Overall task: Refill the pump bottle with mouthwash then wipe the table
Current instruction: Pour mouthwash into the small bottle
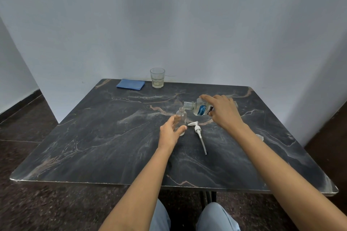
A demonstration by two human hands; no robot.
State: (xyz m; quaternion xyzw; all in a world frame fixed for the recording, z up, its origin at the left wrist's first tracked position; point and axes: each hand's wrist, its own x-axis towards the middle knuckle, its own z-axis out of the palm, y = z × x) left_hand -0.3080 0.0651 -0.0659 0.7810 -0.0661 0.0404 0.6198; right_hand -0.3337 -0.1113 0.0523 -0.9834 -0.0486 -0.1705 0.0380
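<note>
A small clear pump bottle (181,116) stands upright and uncapped on the dark marble table (105,137). My left hand (171,131) grips its lower body. My right hand (223,111) holds a clear mouthwash bottle (199,109) with a blue label, tipped sideways, its open neck just above and to the right of the small bottle's mouth. The white pump head (199,133) with its long tube lies flat on the table just right of the small bottle. A folded blue cloth (130,84) lies at the far edge.
A glass tumbler (157,77) stands at the far edge beside the cloth. A small clear cap (260,137) lies on the table right of my right forearm. Walls close in behind and at both sides. My knees show below the near edge.
</note>
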